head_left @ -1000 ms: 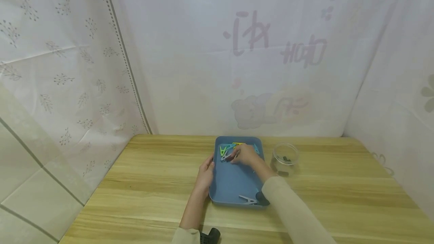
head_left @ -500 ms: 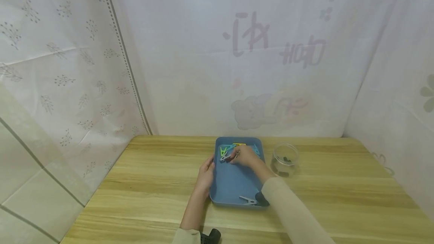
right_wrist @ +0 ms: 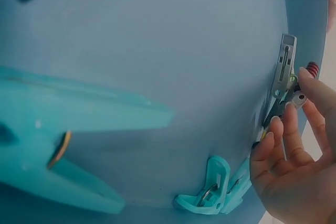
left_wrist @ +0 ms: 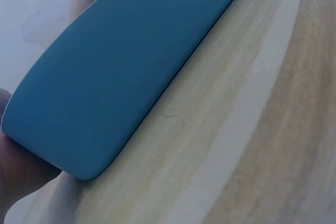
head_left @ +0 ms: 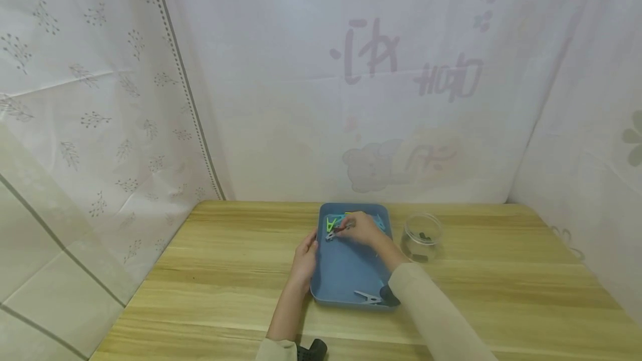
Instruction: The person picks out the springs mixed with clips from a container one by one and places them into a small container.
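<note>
Along the left side of the blue tray [head_left: 343, 272] on the bench [head_left: 230, 272], a grey clip [head_left: 329, 236] lies just left of the right hand [head_left: 363, 229], nearer than the left, its long axis slanting up toward those fingertips. Right fingers: pinched on a small red-ribbed piece [right_wrist: 312, 69]; clip contact cannot be told. Left hand [head_left: 304, 259]: thumb at rim, holding the tray's left wall.

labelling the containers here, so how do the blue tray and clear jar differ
The tray is opaque blue; the jar is see-through. The tray is rectangular with a larger footprint; the jar is round. The left hand touches the tray, while no hand touches the jar. Both stand on the wood-grain table.
</note>
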